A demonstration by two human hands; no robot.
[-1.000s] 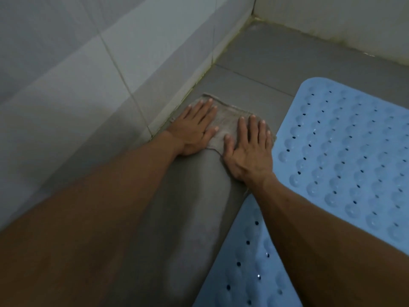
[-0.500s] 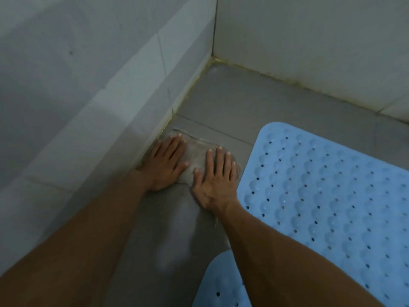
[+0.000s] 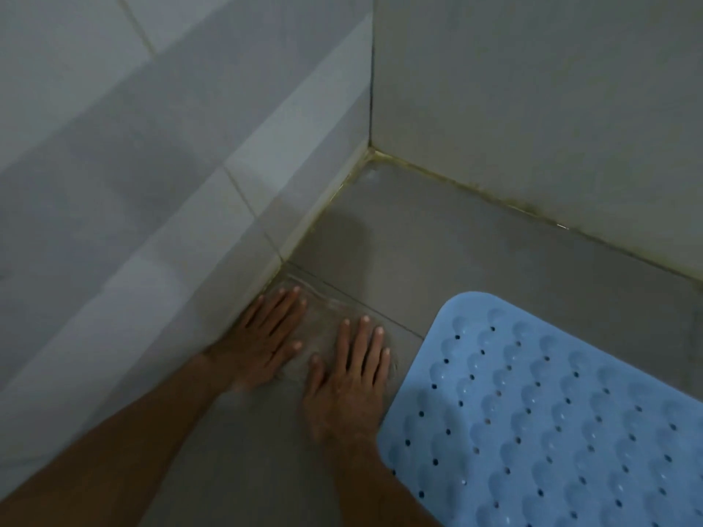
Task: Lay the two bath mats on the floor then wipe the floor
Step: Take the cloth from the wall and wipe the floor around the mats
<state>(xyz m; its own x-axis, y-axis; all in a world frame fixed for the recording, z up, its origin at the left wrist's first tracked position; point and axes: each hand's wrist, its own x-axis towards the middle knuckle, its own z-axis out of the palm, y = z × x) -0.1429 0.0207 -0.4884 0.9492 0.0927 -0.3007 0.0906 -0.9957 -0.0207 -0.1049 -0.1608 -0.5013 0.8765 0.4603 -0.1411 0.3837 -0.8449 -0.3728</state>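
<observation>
Both the left hand [image 3: 262, 338] and right hand [image 3: 352, 378] press flat, fingers spread, on a blurred cloth [image 3: 323, 329]. It lies on the floor [image 3: 437, 260] beside the blue bath mat [image 3: 551, 412].

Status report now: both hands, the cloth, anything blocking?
Left hand, right hand flat on cloth. Cloth beside wall. Blue mat close right; corner floor open.

Two bare arms show, with no sleeves, watch, rings or gloves on them, and the left hand [image 3: 262, 340] and right hand [image 3: 348, 386] each have short, pale nails, with some fine hair near the right wrist.
</observation>
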